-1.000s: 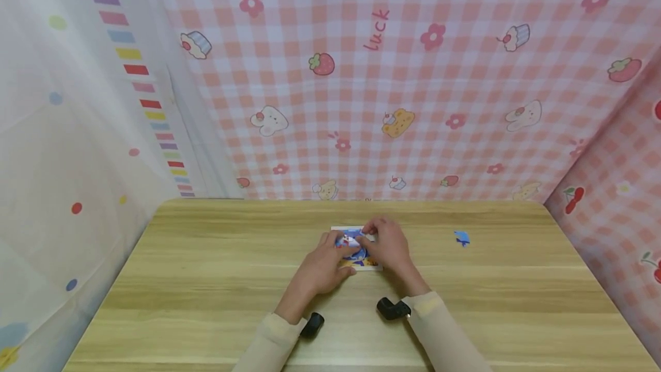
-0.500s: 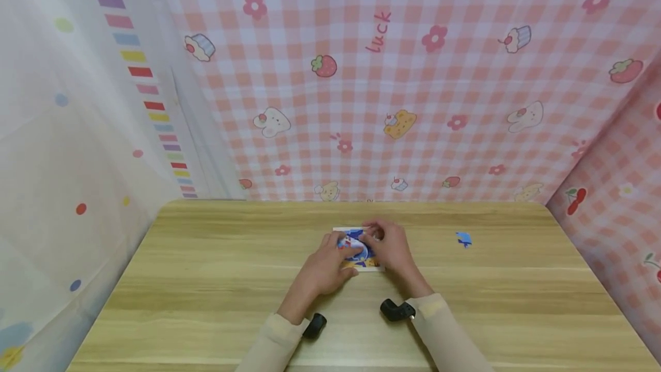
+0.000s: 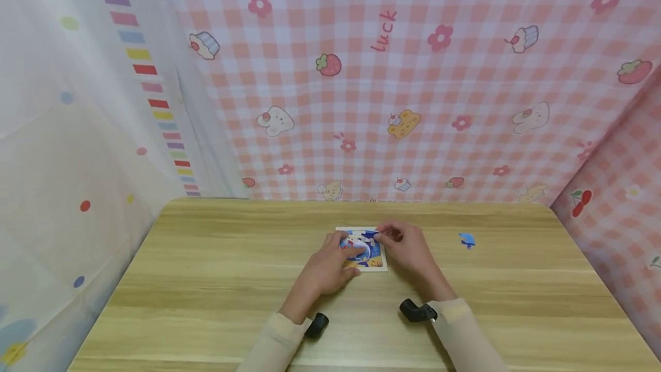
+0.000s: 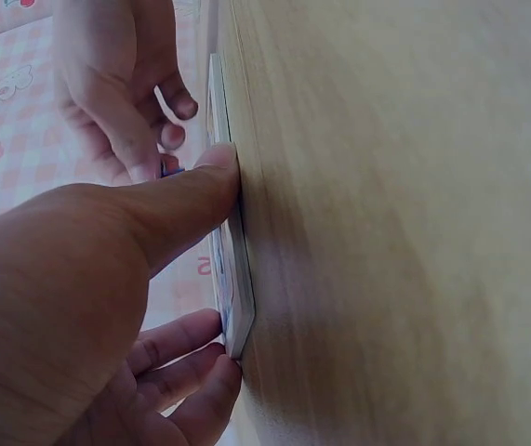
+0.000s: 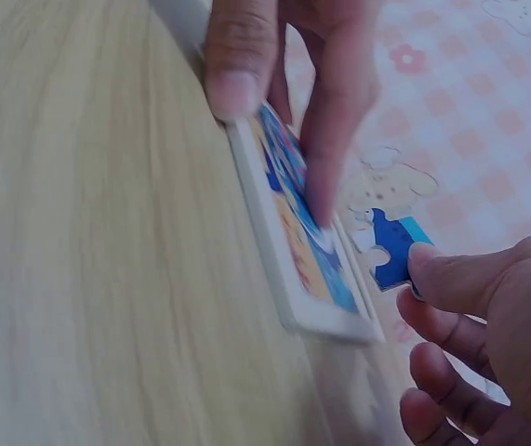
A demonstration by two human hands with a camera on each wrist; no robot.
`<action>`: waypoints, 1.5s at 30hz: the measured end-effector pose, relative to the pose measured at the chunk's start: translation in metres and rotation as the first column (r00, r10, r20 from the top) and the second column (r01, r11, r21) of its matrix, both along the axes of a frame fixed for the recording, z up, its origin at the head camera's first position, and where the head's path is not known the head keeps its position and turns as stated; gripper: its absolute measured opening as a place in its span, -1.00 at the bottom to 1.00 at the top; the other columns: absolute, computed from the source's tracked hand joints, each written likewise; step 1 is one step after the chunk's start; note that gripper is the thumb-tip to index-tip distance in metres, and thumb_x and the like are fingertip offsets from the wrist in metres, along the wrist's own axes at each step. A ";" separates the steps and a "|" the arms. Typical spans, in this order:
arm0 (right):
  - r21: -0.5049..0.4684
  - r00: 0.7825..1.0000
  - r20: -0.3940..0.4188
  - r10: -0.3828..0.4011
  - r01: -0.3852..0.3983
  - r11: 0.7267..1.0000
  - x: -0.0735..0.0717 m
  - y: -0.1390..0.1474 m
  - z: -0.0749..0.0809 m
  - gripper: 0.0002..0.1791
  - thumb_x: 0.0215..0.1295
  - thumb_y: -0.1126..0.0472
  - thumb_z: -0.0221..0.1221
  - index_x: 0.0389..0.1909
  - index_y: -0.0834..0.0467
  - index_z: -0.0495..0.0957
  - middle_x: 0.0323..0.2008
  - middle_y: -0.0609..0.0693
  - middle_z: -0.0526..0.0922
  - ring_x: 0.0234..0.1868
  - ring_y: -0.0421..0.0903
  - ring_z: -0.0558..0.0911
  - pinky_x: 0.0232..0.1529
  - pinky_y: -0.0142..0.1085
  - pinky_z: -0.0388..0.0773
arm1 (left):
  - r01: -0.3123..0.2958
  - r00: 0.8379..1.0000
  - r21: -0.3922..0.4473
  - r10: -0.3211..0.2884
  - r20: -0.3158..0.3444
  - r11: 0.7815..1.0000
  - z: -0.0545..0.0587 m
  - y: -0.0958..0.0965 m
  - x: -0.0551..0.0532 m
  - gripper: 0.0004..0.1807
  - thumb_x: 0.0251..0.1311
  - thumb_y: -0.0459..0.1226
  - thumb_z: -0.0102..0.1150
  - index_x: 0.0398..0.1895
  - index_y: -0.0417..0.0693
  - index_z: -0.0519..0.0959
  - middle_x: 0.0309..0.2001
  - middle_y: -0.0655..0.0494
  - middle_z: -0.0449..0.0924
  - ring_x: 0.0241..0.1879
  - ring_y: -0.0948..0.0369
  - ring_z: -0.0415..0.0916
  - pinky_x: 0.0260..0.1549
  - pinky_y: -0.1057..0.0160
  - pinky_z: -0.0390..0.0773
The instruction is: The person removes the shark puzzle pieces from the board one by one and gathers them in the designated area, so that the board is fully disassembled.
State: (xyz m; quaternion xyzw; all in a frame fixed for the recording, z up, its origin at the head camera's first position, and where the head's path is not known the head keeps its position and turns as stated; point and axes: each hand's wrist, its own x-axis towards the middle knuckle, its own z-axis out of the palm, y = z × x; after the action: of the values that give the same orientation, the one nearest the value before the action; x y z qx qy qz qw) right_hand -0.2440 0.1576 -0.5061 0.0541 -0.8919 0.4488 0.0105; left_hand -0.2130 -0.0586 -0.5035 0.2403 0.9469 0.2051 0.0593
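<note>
Drawn rightward since the earlier frame, the right hand (image 3: 413, 248) shows in the head view's lower centre at the puzzle tray (image 3: 385, 266)'s upper right corner; the left hand (image 3: 322, 268) covers the tray's left side. A loose blue piece (image 3: 467, 240) lies farther right on the table (image 3: 206, 280). Left wrist view: left thumb and fingers, partly spread, grip the tray's edges. Right wrist view: right thumb and fingers, nearly closed, pinch a dark-blue piece (image 5: 393, 249) right of centre.

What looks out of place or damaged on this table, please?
Nothing looks damaged or spilled. One blue puzzle piece lies loose on the table, right of the framed puzzle; it stands out because it lies apart.
</note>
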 end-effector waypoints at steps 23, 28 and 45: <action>0.084 0.999 -0.046 -0.025 0.028 0.996 0.009 0.076 0.006 -0.87 0.46 0.17 0.24 -0.06 0.00 0.70 -0.26 -0.01 0.70 -0.22 -0.09 0.60 -0.26 -0.37 0.56 | -0.015 0.999 0.000 0.015 0.037 1.000 -0.002 0.003 0.002 -0.46 0.38 -0.02 0.25 0.42 0.32 0.50 0.54 -0.07 0.17 0.47 0.00 0.19 0.06 -0.10 0.66; 0.078 0.998 -0.049 -0.031 0.035 0.996 0.011 0.095 0.004 -0.85 0.47 0.17 0.24 -0.04 0.03 0.69 -0.25 0.03 0.71 -0.23 -0.10 0.61 -0.29 -0.39 0.57 | -0.022 0.999 0.005 0.022 0.045 1.000 -0.002 0.003 0.003 -0.47 0.40 -0.03 0.23 0.42 0.32 0.50 0.54 -0.06 0.17 0.47 0.01 0.19 0.06 -0.10 0.66; 0.143 0.996 -0.019 -0.085 0.087 0.986 0.007 0.144 0.008 -0.81 0.47 0.07 0.24 -0.05 0.05 0.70 -0.23 0.06 0.73 -0.26 -0.13 0.56 -0.31 -0.37 0.47 | -0.015 0.998 0.016 0.014 0.055 1.000 -0.002 -0.001 -0.001 -0.47 0.41 -0.03 0.20 0.43 0.31 0.48 0.56 -0.05 0.15 0.51 0.01 0.14 0.11 -0.13 0.63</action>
State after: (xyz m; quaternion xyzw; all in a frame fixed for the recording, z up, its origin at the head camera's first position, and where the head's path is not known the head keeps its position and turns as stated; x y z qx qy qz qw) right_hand -0.2368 0.3018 -0.4984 0.0191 -0.9234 0.3821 0.0318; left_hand -0.2145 -0.0592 -0.5057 0.2283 0.9449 0.2198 0.0818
